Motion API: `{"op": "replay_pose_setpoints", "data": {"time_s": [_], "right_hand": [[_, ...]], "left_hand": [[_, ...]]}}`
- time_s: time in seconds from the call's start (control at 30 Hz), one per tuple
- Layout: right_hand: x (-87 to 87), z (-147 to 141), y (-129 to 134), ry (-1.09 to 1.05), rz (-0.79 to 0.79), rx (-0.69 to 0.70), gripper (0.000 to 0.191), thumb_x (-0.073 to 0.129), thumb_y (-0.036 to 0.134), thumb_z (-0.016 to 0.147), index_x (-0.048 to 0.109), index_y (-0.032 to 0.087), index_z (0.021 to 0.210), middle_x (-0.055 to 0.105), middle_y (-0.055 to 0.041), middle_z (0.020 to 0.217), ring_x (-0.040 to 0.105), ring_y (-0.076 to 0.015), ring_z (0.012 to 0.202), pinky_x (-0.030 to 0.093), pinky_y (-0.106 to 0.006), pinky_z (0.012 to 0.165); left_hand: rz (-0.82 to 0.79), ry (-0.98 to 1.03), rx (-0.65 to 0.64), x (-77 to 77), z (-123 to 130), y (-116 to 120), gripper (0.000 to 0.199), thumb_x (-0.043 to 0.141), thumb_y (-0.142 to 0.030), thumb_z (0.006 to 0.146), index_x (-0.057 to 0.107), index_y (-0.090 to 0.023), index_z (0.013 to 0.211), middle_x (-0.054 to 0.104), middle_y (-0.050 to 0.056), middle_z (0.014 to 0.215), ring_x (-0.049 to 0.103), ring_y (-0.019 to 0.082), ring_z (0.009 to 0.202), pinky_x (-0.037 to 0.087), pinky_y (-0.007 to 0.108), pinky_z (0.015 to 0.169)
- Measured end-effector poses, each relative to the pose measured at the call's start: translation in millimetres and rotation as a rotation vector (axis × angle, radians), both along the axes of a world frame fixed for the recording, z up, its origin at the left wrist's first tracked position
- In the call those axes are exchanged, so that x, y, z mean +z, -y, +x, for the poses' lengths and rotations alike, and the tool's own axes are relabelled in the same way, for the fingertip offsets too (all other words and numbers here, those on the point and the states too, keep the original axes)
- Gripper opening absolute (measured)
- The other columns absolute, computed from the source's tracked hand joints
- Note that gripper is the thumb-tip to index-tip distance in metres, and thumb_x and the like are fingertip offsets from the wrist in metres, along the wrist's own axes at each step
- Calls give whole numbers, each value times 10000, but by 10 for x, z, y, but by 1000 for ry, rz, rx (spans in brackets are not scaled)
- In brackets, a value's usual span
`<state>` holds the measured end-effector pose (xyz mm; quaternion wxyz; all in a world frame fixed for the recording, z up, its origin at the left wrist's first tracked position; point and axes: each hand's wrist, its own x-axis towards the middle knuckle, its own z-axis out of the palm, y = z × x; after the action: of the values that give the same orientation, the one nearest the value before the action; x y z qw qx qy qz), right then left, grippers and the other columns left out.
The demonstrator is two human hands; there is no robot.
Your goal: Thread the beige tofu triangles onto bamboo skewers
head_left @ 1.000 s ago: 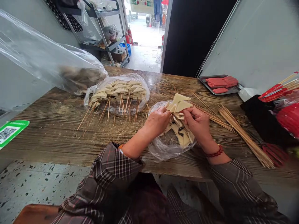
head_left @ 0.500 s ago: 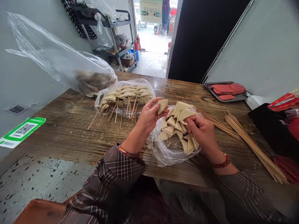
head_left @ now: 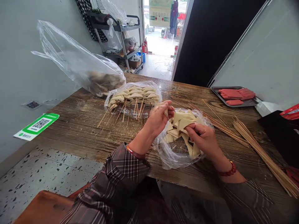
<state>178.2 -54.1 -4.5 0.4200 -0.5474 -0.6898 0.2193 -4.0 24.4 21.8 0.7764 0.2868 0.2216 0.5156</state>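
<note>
My left hand (head_left: pixel 158 117) is closed in a pinch on a small folded tofu sheet (head_left: pixel 166 112), seen nearly edge-on. At its fingertips shows a thin dark tip, like a skewer's point. My right hand (head_left: pixel 203 137) is closed on larger folded tofu sheets (head_left: pixel 184 119), stacked together; any stick inside them is hidden. Both hands are above an open clear plastic bag (head_left: pixel 171 158), where loose tofu triangles (head_left: pixel 172 133) lie in a heap. Left of it, finished-looking tofu skewers (head_left: pixel 135 93) rest on another plastic bag, their sticks pointing toward me.
Bamboo skewers (head_left: pixel 261 149) lie bundled at the right of the wooden table (head_left: pixel 77 133). A dark tray (head_left: pixel 247 102) of red strips sits at the back right, near a black box (head_left: pixel 271 130). A large plastic bag (head_left: pixel 93 70) stands back left; a QR card (head_left: pixel 38 126) lies left.
My left hand has turned its tofu triangle from facing me to nearly edge-on and brought it close to the sheets in my right hand. The whole view has shifted slightly left.
</note>
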Motion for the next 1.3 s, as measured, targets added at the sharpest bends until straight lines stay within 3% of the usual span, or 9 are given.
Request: {"op": "replay_pose_setpoints", "data": {"time_s": [0.13, 0.27, 0.4, 0.57, 0.73, 0.93, 1.3], "right_hand": [[33, -7, 9, 17, 32, 1, 241, 570, 341, 892, 709, 194, 761, 598, 17, 540, 557, -129, 516, 407, -240, 501], [87, -42, 27, 74, 38, 53, 235, 568, 333, 889, 711, 210, 750, 608, 21, 523, 551, -132, 500, 416, -250, 508], [63, -75, 35, 92, 49, 116, 208, 580, 311, 890, 717, 216, 765, 679, 8, 613, 582, -130, 541, 445, -254, 561], [0, -63, 17, 108, 55, 86, 210, 571, 286, 900, 711, 209, 764, 685, 6, 627, 594, -129, 553, 447, -256, 585], [-6, -9, -6, 102, 68, 3, 227, 568, 321, 906, 725, 204, 791, 687, -2, 653, 589, -134, 562, 429, -253, 553], [1, 11, -9, 72, 35, -5, 235, 573, 342, 899, 727, 197, 796, 635, 8, 584, 561, -135, 513, 397, -247, 487], [0, -2, -1, 88, 38, 6, 221, 578, 333, 893, 711, 210, 766, 652, 3, 606, 581, -136, 533, 411, -243, 502]], "left_hand": [[4, 27, -5, 9, -42, -21, 251, 399, -277, 988, 599, -134, 1033, 721, 123, 1064, 691, 162, 880, 517, 288, 818], [19, -2, 57, 18, -72, -35, 334, 348, -366, 1017, 610, -160, 1045, 660, 113, 1286, 682, 172, 990, 520, 289, 825], [18, 40, 34, 21, -42, -22, 340, 334, -369, 1024, 612, -173, 1042, 614, 90, 1364, 667, 190, 1072, 530, 301, 847], [-13, 89, 4, 37, -9, 5, 301, 379, -348, 1014, 619, -171, 1054, 618, 99, 1350, 658, 202, 1120, 515, 330, 934], [-45, 67, 20, 31, -39, -6, 241, 438, -226, 976, 608, -148, 1129, 702, 124, 1162, 698, 199, 1039, 502, 343, 966], [-68, 7, 104, 12, -52, -37, 125, 520, -94, 904, 612, -129, 981, 742, 97, 948, 732, 183, 921, 523, 330, 941], [-90, 35, 144, 20, -38, -30, 137, 499, -98, 911, 576, -137, 1017, 739, 87, 926, 737, 196, 923, 531, 384, 962]]}}
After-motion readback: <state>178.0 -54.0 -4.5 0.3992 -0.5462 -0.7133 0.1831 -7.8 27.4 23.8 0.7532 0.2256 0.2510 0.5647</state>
